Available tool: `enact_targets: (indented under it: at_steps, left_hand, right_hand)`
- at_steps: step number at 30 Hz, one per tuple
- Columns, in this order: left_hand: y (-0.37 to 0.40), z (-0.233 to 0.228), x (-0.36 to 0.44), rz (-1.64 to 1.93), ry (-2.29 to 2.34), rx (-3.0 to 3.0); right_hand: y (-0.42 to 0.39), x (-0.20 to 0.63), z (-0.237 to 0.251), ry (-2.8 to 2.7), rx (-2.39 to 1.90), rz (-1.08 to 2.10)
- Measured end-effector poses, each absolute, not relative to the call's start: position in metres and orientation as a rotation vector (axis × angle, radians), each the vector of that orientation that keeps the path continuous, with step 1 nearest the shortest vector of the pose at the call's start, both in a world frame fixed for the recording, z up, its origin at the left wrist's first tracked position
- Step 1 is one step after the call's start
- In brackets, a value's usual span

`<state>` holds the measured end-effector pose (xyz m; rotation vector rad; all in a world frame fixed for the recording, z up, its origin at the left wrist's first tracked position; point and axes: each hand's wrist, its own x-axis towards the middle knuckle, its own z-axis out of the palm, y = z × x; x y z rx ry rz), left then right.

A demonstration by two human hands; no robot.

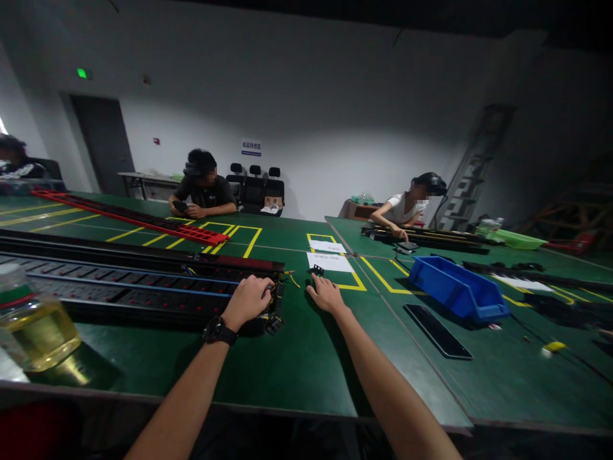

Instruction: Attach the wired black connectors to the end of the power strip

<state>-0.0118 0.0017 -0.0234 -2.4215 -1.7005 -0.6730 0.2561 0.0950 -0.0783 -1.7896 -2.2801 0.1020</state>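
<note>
The long black power strip (143, 291) lies across the green table (306, 364), running from the far left to a point just in front of the person, with rows of sockets and a blue wire along its length. The left hand (249, 300), with a black watch (219, 331) on its wrist, is curled over the strip's right end, fingers folded down onto it; how tightly it grips cannot be told. The right hand (325, 294) rests flat on the table just to the right of that end, fingers spread and reaching a small black part (315, 271) that sits at its fingertips. Beyond that part lie white paper sheets (329, 260) inside a yellow taped box. A blue bin (457, 287) stands well to the right, with a dark flat phone (437, 330) near it. A plastic bottle (29, 319) of yellowish liquid stands at the near left edge. A red strip (134, 218) lies farther back. Two other people sit at the far side of the tables.
</note>
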Motion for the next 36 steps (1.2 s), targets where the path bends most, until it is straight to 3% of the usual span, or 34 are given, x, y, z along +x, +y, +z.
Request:
enact_targets:
  at_steps: [7,15,27,36]
  left_hand:
    - [0.001,-0.022,-0.010,-0.658,-1.692,-2.427]
    - [0.002,-0.021,-0.011,-0.670,-1.705,-2.436]
    - [0.007,-0.024,-0.015,-0.671,-1.674,-2.435]
    - [0.006,-0.024,-0.014,-0.618,-1.682,-2.422]
  right_hand:
    - [0.099,0.254,-0.079,-2.276,-1.805,0.107]
    - [0.086,0.275,-0.061,-1.714,-2.162,-0.176]
    - [0.072,0.254,-0.059,-2.215,-1.850,-0.076]
    - [0.065,0.253,-0.046,-1.906,-2.029,-0.165]
